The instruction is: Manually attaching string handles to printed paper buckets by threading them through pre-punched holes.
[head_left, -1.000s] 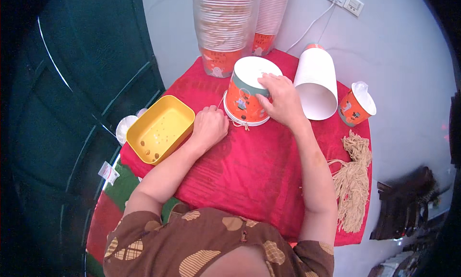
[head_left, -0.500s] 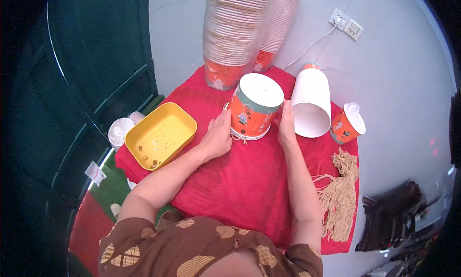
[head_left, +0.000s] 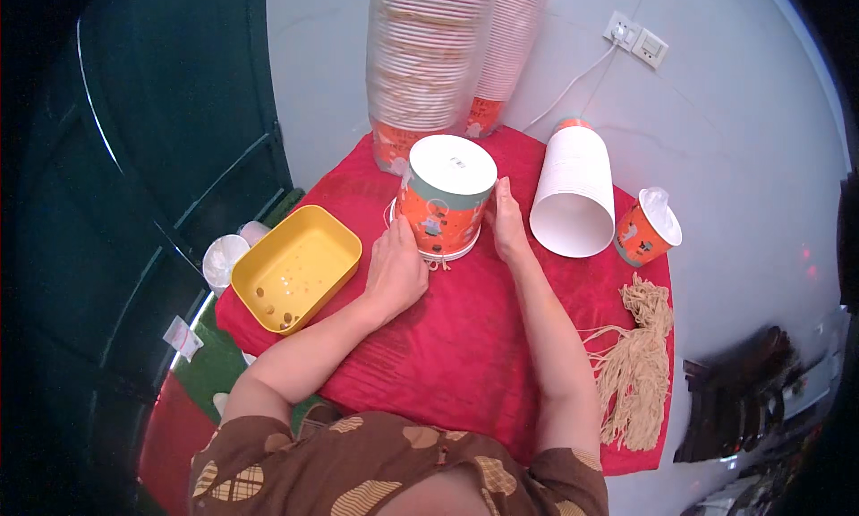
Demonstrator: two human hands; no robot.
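Observation:
An orange paper bucket (head_left: 443,225) with a teal band stands upside down on the red cloth (head_left: 447,355), its white base facing up. White rims and tan cord ends (head_left: 437,265) show at its bottom. My left hand (head_left: 396,265) is closed at the bucket's lower left side, with the fingertips partly hidden. On the other side, my right hand (head_left: 506,219) stays open, its straight fingers along the bucket's right wall. To the right, a white stack of nested paper buckets (head_left: 577,194) lies on its side, mouth toward me.
A yellow tub (head_left: 300,265) with a few small brown pieces sits at left. Tall bagged bucket stacks (head_left: 420,68) stand at the back. At right are an orange cup (head_left: 640,234) holding clear plastic and a bundle of tan cords (head_left: 640,364). A wall socket (head_left: 622,31) has a white cable.
The upside-down bucket has shifted left and turned a little, showing another part of its print and base. Both hands have moved left with it.

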